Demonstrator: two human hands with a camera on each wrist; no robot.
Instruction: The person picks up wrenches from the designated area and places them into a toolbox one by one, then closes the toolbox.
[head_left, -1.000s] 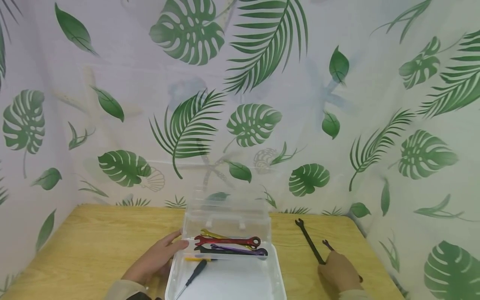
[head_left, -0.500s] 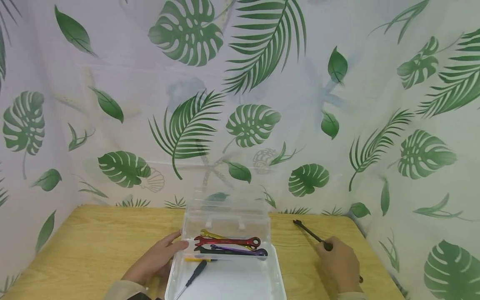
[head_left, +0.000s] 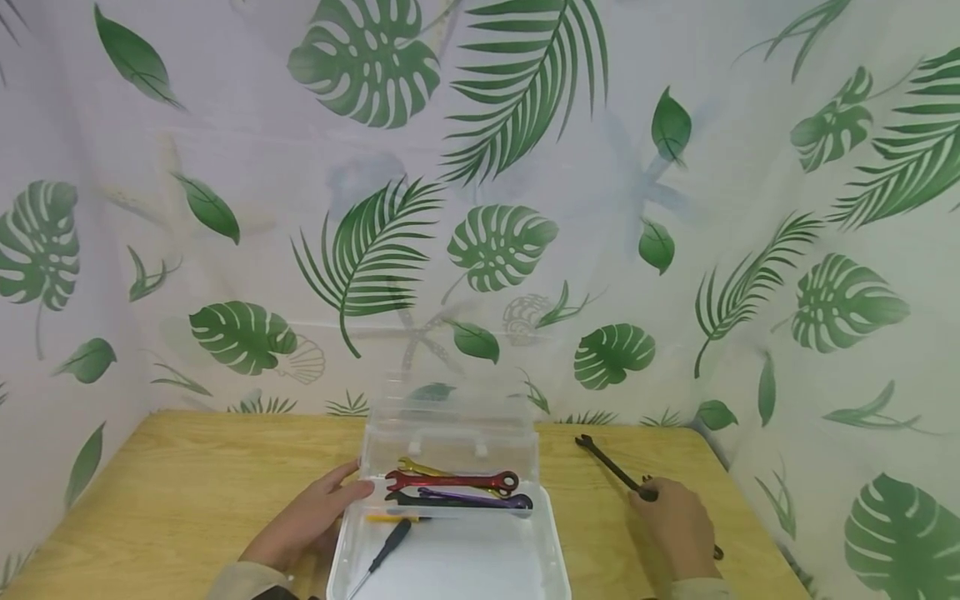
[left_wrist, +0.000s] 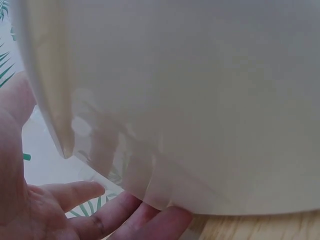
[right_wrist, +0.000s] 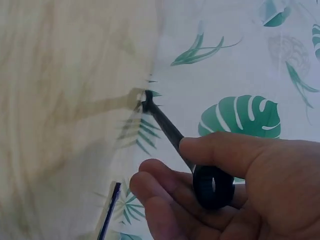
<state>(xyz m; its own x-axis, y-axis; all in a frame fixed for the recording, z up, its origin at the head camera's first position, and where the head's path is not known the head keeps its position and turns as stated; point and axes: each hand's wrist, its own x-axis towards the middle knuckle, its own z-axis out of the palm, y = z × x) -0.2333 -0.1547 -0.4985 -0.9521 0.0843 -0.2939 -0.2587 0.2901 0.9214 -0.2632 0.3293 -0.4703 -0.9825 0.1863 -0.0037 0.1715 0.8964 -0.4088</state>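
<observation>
My right hand [head_left: 678, 525] pinches a black combination wrench [right_wrist: 167, 125] near its ring end, above the right side of the table. The wrench's open end points away and to the left. A purple wrench [right_wrist: 110, 210] lies close by, mostly hidden under that hand in the head view. At the left side of an open clear plastic toolbox [head_left: 557, 546], my left hand [head_left: 311, 512] grips the edge, thumb on top and fingers against the outer wall. Inside the box sit a red wrench [head_left: 450, 481], a yellow wrench [head_left: 412, 467], a purple wrench [head_left: 513, 502] and a black wrench [head_left: 401, 498].
A screwdriver [head_left: 390, 546] with a black handle lies in the box's lower part, near a thin yellow-orange object [head_left: 386, 518]. The raised clear lid [head_left: 453, 417] leans toward the leaf-patterned cloth [head_left: 480, 167] behind the wooden table [head_left: 225, 467].
My right hand has taken hold of the black wrench, raised its ring end from the table and swung it slightly left. The left hand keeps its place on the box.
</observation>
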